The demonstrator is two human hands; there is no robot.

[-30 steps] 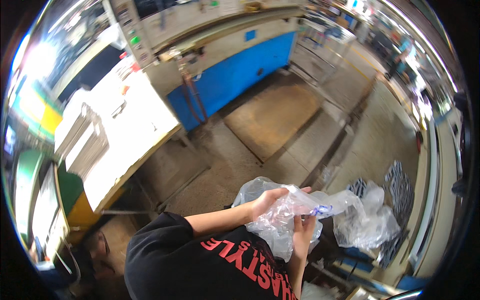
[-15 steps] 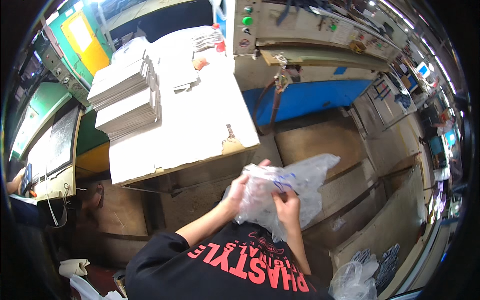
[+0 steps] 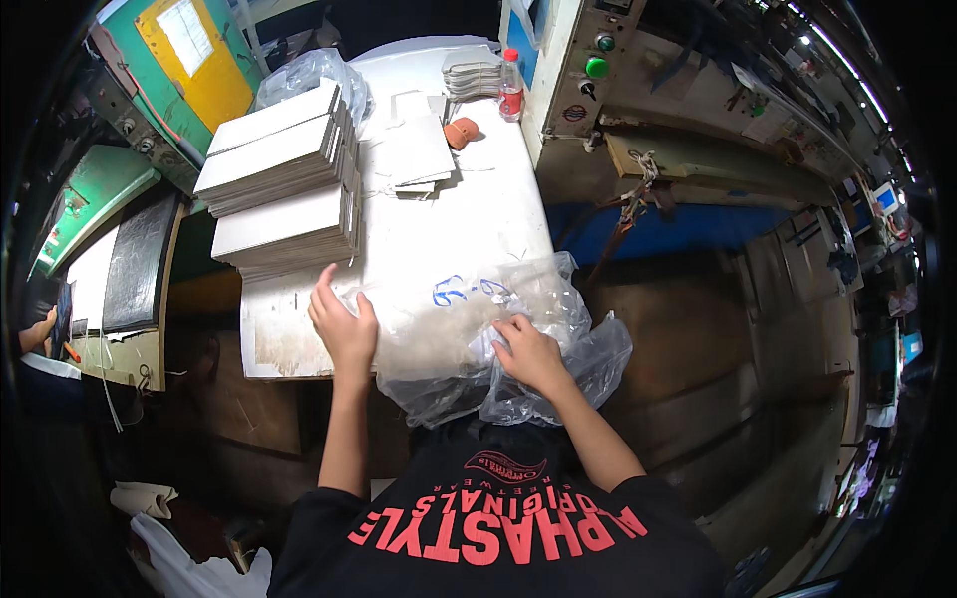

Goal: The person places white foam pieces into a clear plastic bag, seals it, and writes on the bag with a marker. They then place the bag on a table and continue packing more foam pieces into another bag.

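Note:
A clear plastic bag (image 3: 429, 344) lies crumpled across the near edge of the white table, with blue handwritten marks on it. Its loose folds hang over the edge toward my body. My left hand (image 3: 344, 324) is raised at the bag's left side, fingers apart and holding nothing. On the right part of the bag rests my right hand (image 3: 528, 354), its thumb and fingers apart against the plastic. Beside those fingertips a small whitish piece (image 3: 483, 345) shows; whether it is inside or on top of the bag I cannot tell.
Stacks of white card-like sheets (image 3: 284, 224) stand on the table's left. Behind are loose sheets (image 3: 424, 149), an orange-brown rounded object (image 3: 462, 133), a red-labelled bottle (image 3: 510, 88) and another clear bag (image 3: 314, 80). Machines flank the table; another person's hand (image 3: 40, 329) shows far left.
The plastic bag went from being held up in both hands, right of the table, to lying on its near edge. My left hand has let go of it. The view has swung toward the table.

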